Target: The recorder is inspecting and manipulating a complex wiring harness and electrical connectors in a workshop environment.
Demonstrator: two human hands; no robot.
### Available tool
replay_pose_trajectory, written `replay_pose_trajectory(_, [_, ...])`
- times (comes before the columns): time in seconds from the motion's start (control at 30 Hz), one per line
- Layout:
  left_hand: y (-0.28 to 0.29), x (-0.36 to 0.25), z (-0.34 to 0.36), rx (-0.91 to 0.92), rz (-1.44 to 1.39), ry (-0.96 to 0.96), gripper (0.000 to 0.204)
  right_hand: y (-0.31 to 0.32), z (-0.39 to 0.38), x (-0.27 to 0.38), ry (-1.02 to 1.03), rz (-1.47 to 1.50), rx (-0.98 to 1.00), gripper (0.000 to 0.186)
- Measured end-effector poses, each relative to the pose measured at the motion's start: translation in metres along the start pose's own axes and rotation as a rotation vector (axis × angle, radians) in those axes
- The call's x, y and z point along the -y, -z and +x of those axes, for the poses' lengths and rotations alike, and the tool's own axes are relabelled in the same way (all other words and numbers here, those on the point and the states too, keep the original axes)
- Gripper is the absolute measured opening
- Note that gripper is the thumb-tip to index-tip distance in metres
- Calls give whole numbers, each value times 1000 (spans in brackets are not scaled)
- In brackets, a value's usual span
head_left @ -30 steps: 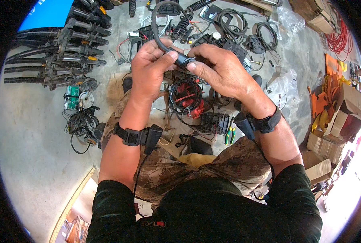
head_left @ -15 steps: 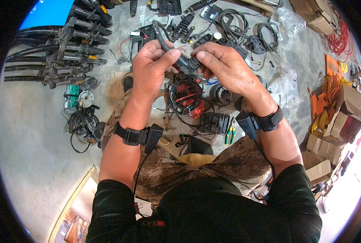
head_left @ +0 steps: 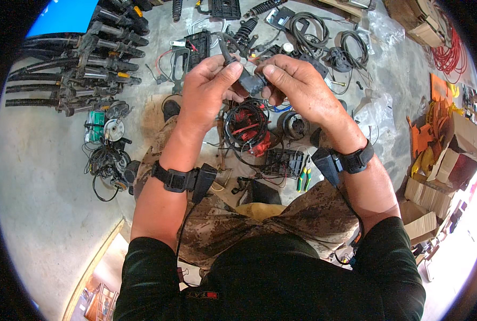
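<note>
Between both hands, in front of me above the floor, is a black plug-like part (head_left: 251, 84) with a thick curved black cable (head_left: 224, 47) coming off its upper left. My left hand (head_left: 209, 88) is closed round the cable side, thumb on top. At the right end my right hand (head_left: 298, 85) pinches the part between thumb and curled fingers; those fingertips are partly hidden. Beneath the hands lies a red item wound with black cable (head_left: 245, 128). A round metal part (head_left: 293, 126), a black plastic housing (head_left: 285, 160) and green-yellow pliers (head_left: 304, 180) lie near my legs.
Metal tubes with black hoses (head_left: 99, 69) lie in a row at left, beside a tangled wire bundle (head_left: 110, 160). Coiled black hoses (head_left: 309, 33) and a shock absorber (head_left: 245, 32) lie ahead. Cardboard boxes (head_left: 455, 152) and red cable (head_left: 448, 58) are at right.
The black part has turned in my fingers, so its blocky end shows more and the curved cable sits lower. Both hands have shifted slightly and keep their hold.
</note>
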State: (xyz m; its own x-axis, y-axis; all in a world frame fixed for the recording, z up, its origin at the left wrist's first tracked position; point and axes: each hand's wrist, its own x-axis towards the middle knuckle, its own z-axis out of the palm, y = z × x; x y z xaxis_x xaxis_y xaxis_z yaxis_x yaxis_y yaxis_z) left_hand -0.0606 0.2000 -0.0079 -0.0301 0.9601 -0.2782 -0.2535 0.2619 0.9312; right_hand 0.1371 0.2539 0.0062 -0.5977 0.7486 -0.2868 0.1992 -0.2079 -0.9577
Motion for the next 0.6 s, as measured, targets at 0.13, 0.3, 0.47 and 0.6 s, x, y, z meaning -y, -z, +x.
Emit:
replay_pose_trajectory(0.13, [3, 0, 0, -10, -22, 25, 32, 1, 0, 6, -43, 27, 47, 29])
replay_pose_trajectory(0.3, [4, 1, 1, -26, -27, 20, 33, 0, 1, 5, -48, 28, 62, 26])
replay_pose_trajectory(0.47, [3, -5, 1, -72, 96, 114, 34, 3, 2, 1, -12, 52, 17, 25])
replay_pose_trajectory(0.6, [3, 1, 1, -162, 334, 45, 36, 9, 4, 3, -39, 122, -48, 27])
